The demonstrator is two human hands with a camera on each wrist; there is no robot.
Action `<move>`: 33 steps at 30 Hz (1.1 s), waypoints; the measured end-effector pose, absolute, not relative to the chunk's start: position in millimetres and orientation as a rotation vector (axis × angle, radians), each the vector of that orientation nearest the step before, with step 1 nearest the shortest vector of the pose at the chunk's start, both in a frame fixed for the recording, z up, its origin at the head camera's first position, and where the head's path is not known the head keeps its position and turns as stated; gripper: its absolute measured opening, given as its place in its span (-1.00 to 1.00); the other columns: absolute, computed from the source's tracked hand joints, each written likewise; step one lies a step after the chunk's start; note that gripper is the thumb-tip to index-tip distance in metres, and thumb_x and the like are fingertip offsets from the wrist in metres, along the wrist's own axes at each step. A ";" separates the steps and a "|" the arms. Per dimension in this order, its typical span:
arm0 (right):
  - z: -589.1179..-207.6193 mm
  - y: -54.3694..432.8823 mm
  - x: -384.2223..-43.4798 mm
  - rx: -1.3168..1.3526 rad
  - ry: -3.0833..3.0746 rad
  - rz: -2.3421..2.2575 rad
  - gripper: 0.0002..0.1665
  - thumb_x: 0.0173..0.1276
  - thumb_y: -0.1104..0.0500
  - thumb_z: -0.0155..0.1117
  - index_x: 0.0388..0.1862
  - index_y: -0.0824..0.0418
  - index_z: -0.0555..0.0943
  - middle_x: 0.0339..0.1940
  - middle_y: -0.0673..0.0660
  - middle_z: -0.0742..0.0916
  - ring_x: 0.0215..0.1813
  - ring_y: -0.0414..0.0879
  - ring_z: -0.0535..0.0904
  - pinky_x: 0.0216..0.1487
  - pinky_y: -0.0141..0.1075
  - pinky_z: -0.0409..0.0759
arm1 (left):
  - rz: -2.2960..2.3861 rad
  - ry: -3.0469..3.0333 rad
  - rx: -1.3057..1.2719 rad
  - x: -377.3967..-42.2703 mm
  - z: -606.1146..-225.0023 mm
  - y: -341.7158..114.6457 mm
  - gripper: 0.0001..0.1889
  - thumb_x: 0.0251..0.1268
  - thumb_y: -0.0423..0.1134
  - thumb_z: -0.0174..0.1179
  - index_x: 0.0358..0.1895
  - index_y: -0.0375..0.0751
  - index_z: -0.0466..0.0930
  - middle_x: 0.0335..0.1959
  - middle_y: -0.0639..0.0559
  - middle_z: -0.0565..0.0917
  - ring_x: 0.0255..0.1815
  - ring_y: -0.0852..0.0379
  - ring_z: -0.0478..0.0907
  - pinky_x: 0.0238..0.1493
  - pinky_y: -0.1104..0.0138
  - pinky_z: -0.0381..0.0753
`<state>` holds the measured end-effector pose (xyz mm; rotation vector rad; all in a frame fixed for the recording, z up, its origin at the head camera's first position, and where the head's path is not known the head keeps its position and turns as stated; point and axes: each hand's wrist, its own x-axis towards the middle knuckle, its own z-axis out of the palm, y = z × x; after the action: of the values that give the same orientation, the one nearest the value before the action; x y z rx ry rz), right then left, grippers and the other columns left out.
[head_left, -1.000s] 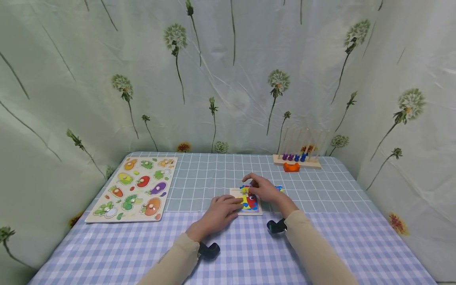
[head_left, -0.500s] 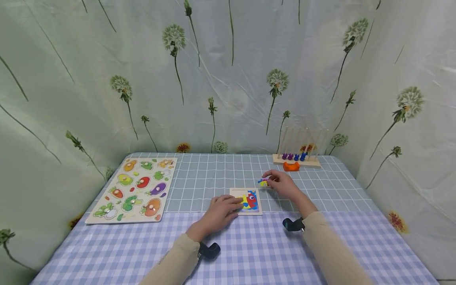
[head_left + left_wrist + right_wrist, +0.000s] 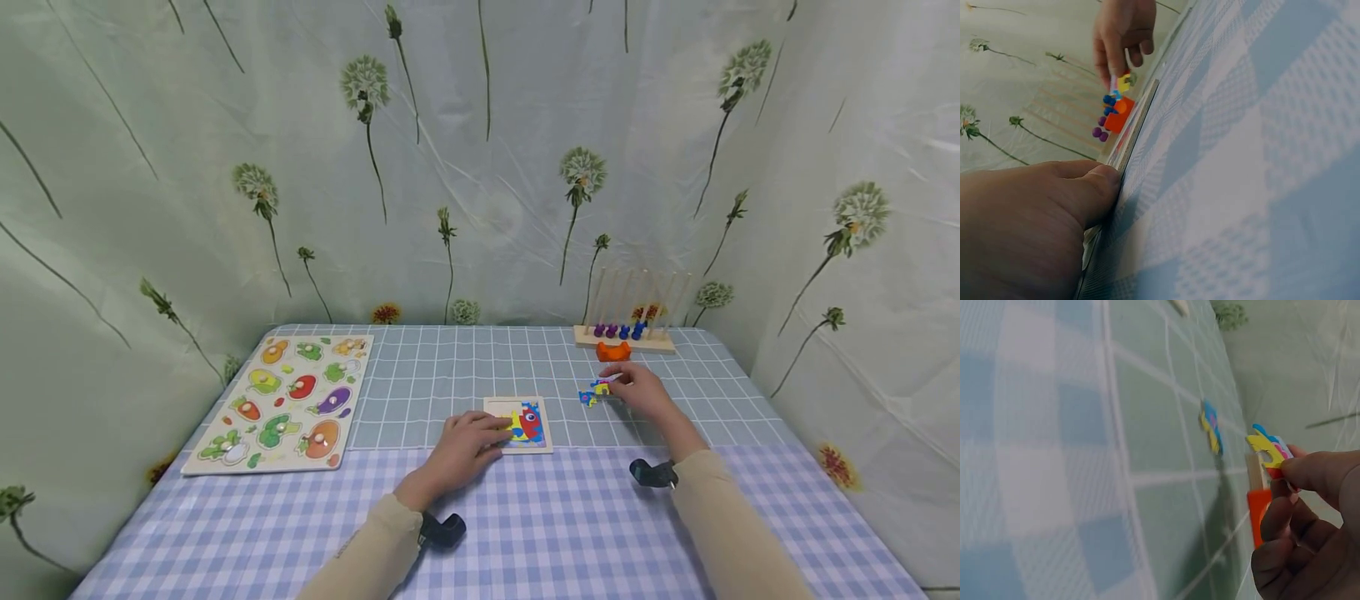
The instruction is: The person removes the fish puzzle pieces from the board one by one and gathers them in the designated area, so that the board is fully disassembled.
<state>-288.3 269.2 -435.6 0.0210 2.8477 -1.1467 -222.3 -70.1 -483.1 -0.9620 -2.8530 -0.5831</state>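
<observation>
A small wooden jigsaw board [image 3: 517,448] with a red and yellow picture lies near the table's middle. My left hand [image 3: 467,446] holds it by the left side, fingers over its top and part of the picture covered. In the left wrist view, the thumb [image 3: 1100,187] lies at the board's edge. To the right, my right hand [image 3: 637,390] pinches a yellow, blue and pink jigsaw piece [image 3: 1266,449] between thumb and fingers, raised off the table. Another blue and yellow jigsaw piece [image 3: 1211,428] lies on the cloth beside it.
At the left lies a large vegetable peg puzzle [image 3: 288,404]. A wooden peg rack [image 3: 660,342] with purple and blue pieces stands at the back right, an orange piece [image 3: 613,352] before it. A patterned curtain [image 3: 510,167] hangs behind the table.
My right hand has moved right, away from the board, carrying the jigsaw piece to beside the loose one. More of the board's picture now shows. The left hand has stayed put.
</observation>
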 end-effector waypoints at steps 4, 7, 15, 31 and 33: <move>-442.3 278.9 -288.6 0.063 2.843 -1.094 -0.68 0.44 0.26 0.14 0.13 0.28 0.61 -0.07 0.29 0.67 -0.23 0.01 0.50 -0.29 -0.37 0.52 | -0.583 -2.841 -0.958 -223.0 -484.6 -69.7 -0.62 0.43 -0.06 0.20 0.27 0.17 0.61 0.38 0.29 0.52 0.42 0.09 0.37 0.34 -0.01 0.31; -447.2 284.7 -289.5 0.077 2.836 -1.064 -0.68 0.44 0.25 0.15 0.11 0.28 0.62 -0.06 0.30 0.66 -0.20 0.03 0.48 -0.28 -0.35 0.49 | -0.592 -2.848 -0.952 -222.8 -484.9 -69.6 -0.63 0.42 -0.07 0.20 0.26 0.17 0.61 0.38 0.29 0.52 0.42 0.09 0.36 0.34 -0.01 0.30; -452.9 288.4 -290.5 0.055 2.926 -0.955 -0.72 0.41 0.25 0.17 0.05 0.24 0.66 -0.08 0.31 0.70 -0.14 0.09 0.54 -0.10 -0.15 0.56 | -0.601 -2.858 -0.944 -222.3 -483.1 -69.4 -0.62 0.43 -0.06 0.20 0.27 0.16 0.60 0.38 0.29 0.52 0.43 0.09 0.36 0.35 -0.01 0.30; -455.4 289.3 -287.5 -0.068 2.954 -0.879 -0.68 0.35 0.25 0.28 0.07 0.23 0.67 -0.04 0.32 0.70 0.02 0.19 0.55 0.16 0.16 0.51 | -0.632 -2.872 -0.933 -220.8 -480.2 -69.6 -0.62 0.43 -0.06 0.20 0.27 0.17 0.60 0.39 0.29 0.51 0.44 0.09 0.35 0.37 -0.02 0.29; -455.5 289.6 -287.9 -0.082 2.966 -0.862 -0.69 0.35 0.27 0.27 0.06 0.24 0.67 -0.07 0.31 0.70 0.00 0.18 0.55 0.14 0.15 0.51 | -0.636 -2.872 -0.930 -220.8 -480.5 -69.5 -0.62 0.44 -0.06 0.19 0.27 0.17 0.60 0.39 0.29 0.51 0.44 0.09 0.34 0.38 -0.03 0.28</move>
<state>-287.9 289.6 -455.5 -0.0824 2.9664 -0.8620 -220.8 -69.5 -480.5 -0.9302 -2.8722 -0.6359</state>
